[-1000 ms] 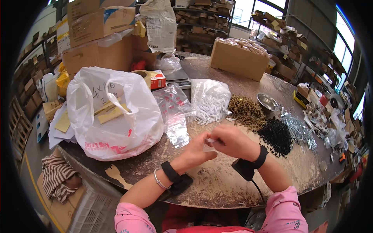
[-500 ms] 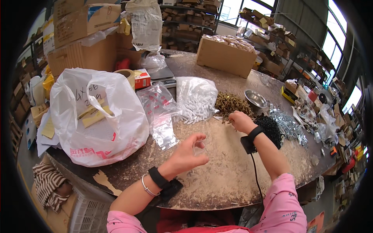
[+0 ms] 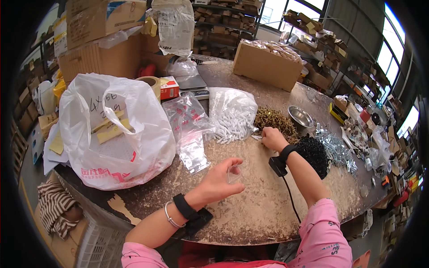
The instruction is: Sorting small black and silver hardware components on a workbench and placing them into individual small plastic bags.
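My left hand (image 3: 219, 182) is curled with thumb and fingers apart around a small clear plastic bag (image 3: 233, 174), held above the bare wood of the table. My right hand (image 3: 273, 139) has its fingertips pinched together at the near edge of the pile of brass-coloured screws (image 3: 278, 120), close to the white plastic wall plugs (image 3: 233, 126). Whatever lies between those fingertips is hidden. The wall plugs spill out of a clear bag (image 3: 232, 99). Beside my right wrist lie a heap of black screws (image 3: 313, 156) and a pile of silver screws (image 3: 335, 145).
A large white plastic bag (image 3: 111, 156) with papers stands at left, beside flat clear bags (image 3: 192, 152). Behind are a tape roll (image 3: 152, 83), a small red-and-white box (image 3: 169, 88), a scale (image 3: 193, 82), a cardboard box (image 3: 266, 67) and a metal bowl (image 3: 300, 116).
My right hand has shifted slightly toward the wall plugs, its fingertips now at their edge. The left hand still holds the small bag, and the view has turned a little.
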Available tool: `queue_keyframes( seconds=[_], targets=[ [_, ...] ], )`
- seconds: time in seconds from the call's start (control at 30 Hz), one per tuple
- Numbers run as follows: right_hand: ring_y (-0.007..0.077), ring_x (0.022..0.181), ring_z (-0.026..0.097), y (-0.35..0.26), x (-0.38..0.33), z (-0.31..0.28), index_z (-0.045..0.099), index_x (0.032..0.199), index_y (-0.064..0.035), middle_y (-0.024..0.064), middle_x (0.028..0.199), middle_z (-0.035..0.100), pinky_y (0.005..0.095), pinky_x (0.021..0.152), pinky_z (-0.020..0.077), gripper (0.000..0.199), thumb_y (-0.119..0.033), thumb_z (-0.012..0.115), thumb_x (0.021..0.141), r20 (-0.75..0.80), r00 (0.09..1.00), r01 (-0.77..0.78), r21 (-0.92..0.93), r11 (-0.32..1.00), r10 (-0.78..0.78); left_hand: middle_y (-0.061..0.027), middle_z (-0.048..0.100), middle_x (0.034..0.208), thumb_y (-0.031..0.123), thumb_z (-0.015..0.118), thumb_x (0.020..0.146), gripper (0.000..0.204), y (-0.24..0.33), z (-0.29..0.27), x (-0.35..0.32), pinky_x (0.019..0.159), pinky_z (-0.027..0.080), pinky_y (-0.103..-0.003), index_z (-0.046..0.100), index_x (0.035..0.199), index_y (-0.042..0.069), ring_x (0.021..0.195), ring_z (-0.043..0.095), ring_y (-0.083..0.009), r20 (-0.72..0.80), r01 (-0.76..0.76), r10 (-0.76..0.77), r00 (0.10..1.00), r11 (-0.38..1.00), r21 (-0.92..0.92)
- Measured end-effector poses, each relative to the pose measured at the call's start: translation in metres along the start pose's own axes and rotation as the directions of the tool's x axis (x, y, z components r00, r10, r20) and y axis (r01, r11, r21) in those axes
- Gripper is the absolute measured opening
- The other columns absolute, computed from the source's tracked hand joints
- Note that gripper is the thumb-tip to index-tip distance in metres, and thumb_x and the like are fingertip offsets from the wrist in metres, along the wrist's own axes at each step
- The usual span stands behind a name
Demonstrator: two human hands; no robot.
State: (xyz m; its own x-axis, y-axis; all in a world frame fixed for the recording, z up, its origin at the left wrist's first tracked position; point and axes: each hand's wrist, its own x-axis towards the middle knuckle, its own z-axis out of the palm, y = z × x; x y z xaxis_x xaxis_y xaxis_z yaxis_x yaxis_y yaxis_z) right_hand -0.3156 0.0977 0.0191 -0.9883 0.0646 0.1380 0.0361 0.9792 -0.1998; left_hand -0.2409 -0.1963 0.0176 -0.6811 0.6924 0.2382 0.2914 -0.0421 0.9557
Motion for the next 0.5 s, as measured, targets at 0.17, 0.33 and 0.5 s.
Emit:
queue_keyframes(
  seconds=[0.17, 0.33, 0.5],
  targets=[
    [0.0379, 0.08, 0.061, -0.004, -0.001, 0.0, 0.061, 0.083, -0.0023, 0.0202, 0.085, 0.063, 0.0438, 0.07, 0.049, 0.014, -0.009, 0.052, 0.074, 0.003, 0.999, 0.041, -0.038, 0.998, -0.041, -0.0075, 0.05, 0.103, 0.013, 0.068, 0.069, 0.06, -0.001, 0.001, 0.0, 0.096, 0.037, -0.03, 0.044, 0.122, -0.003, 0.099, 0.048, -0.0146, -0.005, -0.012, 0.012, 1.0, 1.0, 0.003],
    [0.0094, 0.058, 0.054, -0.04, -0.04, -0.031, 0.057, 0.086, 0.0014, 0.0045, 0.069, 0.058, 0.0234, 0.053, 0.0442, 0.009, -0.001, 0.055, 0.078, -0.015, 1.0, 0.023, 0.74, 0.672, -0.018, -0.0074, 0.051, 0.104, 0.011, 0.068, 0.069, 0.06, -0.002, 0.001, -0.002, 0.094, 0.038, -0.029, 0.044, 0.121, -0.004, 0.1, 0.049, -0.015, -0.01, -0.009, 0.009, 1.0, 1.0, 0.007],
    [0.0059, 0.063, 0.052, -0.119, -0.109, -0.041, 0.056, 0.091, -0.0009, 0.0015, 0.08, 0.057, 0.0194, 0.056, 0.0434, 0.012, 0.005, 0.056, 0.08, -0.391, 0.907, 0.42, 0.805, 0.419, -0.158, -0.0082, 0.055, 0.1, 0.015, 0.068, 0.067, 0.059, 0.0, 0.007, -0.004, 0.088, 0.041, -0.029, 0.047, 0.119, -0.002, 0.097, 0.052, -0.0165, -0.078, 0.051, -0.056, 0.995, 0.997, -0.059]
  ],
)
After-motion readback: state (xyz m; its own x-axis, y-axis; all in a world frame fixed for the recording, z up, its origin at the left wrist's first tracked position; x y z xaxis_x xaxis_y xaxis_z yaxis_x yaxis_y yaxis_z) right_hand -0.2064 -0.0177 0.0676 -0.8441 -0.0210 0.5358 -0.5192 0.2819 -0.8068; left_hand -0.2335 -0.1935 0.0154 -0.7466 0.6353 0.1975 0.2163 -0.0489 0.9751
